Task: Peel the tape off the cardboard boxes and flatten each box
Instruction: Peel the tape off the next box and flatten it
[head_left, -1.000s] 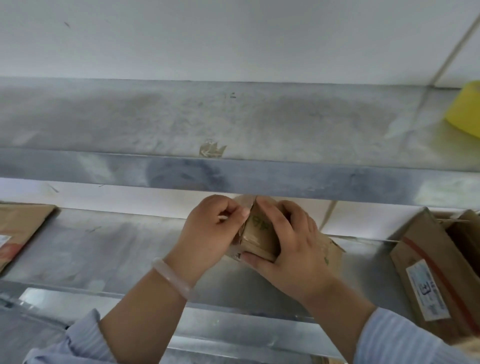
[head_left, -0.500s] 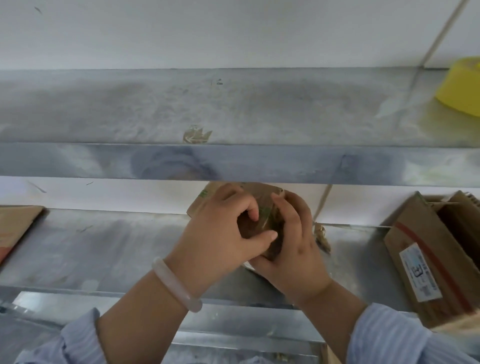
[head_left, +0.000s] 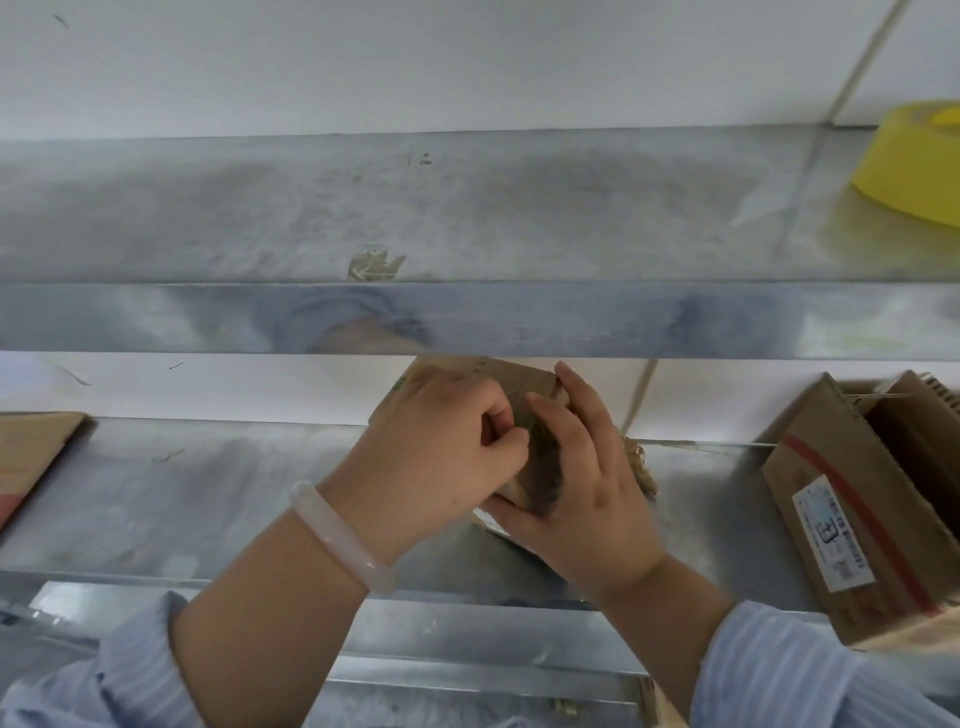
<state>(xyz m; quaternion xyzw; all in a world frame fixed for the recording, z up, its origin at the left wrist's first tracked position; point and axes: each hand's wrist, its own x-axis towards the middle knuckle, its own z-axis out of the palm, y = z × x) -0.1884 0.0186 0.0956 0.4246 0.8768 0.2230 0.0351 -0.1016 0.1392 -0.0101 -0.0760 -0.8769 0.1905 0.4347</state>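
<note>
The right hand wraps round a small brown cardboard box, thumb under its lower corner, holding it tilted just above the lower grey steel shelf. The left hand pinches with curled fingers at the box's near face; whether tape sits in that pinch is too blurred to tell. This looks like the peeling step, with the box not yet flattened. The next move likely calls for a steady pull along the seam while the right hand braces.
</note>
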